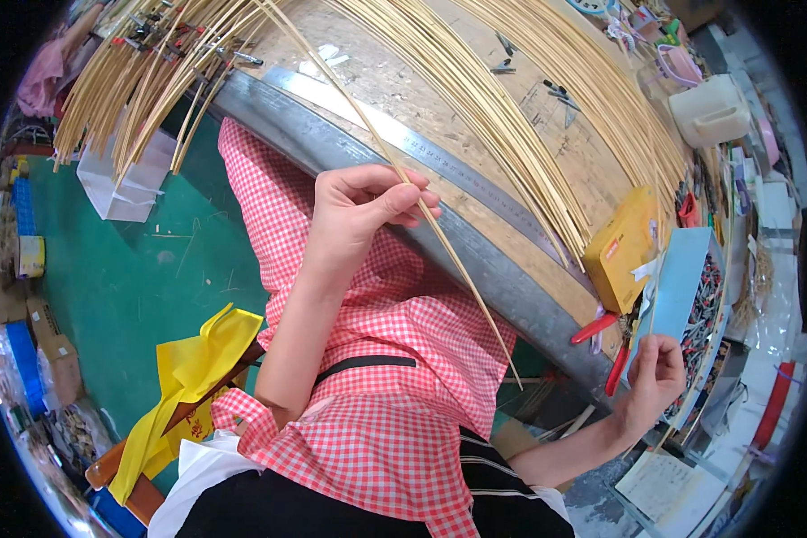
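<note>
My left hand (pixel 368 204) pinches a long, thin bamboo strip (pixel 464 276) between thumb and fingers, in front of the bench edge. One end of the strip reaches up over the bench; the other slants down to the right across my checked apron (pixel 421 336). At the right, my right hand (pixel 656 372) is closed, its fingertips pressed together beside a light-blue box (pixel 681 264) filled with small dark clips (pixel 707 300). A thin pale line rises just above those fingers; I cannot tell whether they hold it. A red-handled tool (pixel 594 328) lies close by.
Rows of bamboo strips (pixel 502 134) cover the wooden bench, and clipped ones (pixel 143 99) overhang its left end. A steel ruler (pixel 475 186) lies along the dark metal edge (pixel 529 314). A yellow box (pixel 620 247) and white jug (pixel 710 112) stand right. Yellow cloth (pixel 188 368) drapes the chair.
</note>
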{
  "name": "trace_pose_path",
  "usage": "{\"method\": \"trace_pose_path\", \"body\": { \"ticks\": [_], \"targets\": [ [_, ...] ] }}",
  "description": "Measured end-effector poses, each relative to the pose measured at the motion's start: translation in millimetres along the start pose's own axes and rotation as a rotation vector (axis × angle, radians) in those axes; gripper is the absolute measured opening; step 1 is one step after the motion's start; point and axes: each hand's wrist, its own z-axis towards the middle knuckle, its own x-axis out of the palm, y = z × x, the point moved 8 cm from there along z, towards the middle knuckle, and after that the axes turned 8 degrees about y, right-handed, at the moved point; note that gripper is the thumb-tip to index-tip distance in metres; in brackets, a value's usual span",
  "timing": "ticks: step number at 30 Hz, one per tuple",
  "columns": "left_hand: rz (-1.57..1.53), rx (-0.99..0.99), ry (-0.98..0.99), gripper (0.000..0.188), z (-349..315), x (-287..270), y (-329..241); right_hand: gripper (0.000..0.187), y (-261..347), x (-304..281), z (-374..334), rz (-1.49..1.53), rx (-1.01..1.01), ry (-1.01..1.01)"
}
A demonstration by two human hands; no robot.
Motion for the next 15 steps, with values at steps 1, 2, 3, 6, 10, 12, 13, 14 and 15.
{"method": "trace_pose_path", "body": {
  "ticks": [1,2,3,6,10,12,13,14,15],
  "targets": [
    [-0.001,0.001,0.001,0.012,0,1,0,0.006,2,3,-3,0.012,0.003,0.002],
    [-0.003,0.002,0.002,0.012,0,1,0,0.006,5,6,-6,0.023,0.005,0.003],
    [-0.005,0.001,0.008,0.012,0,2,0,0.007,3,19,-7,0.050,-0.020,0.065],
    [0.016,-0.012,-0.016,0.013,-4,2,0,0.008,9,87,-19,0.132,-0.003,0.286],
    [-0.035,0.079,-0.014,0.014,-4,0,-8,0.009,6,136,-30,0.216,0.065,0.438],
    [-0.065,0.096,-0.030,0.015,-4,-4,-12,0.010,1,147,-31,0.172,0.058,0.481],
    [-0.072,0.088,-0.045,0.015,-4,-7,-12,0.010,-2,151,-32,0.174,0.078,0.487],
    [-0.078,0.079,-0.058,0.015,-4,-11,-13,0.011,-1,154,-32,0.151,0.075,0.500],
    [-0.085,0.072,-0.073,0.015,-4,-14,-12,0.011,-1,157,-32,0.128,0.071,0.513]
  ]
}}
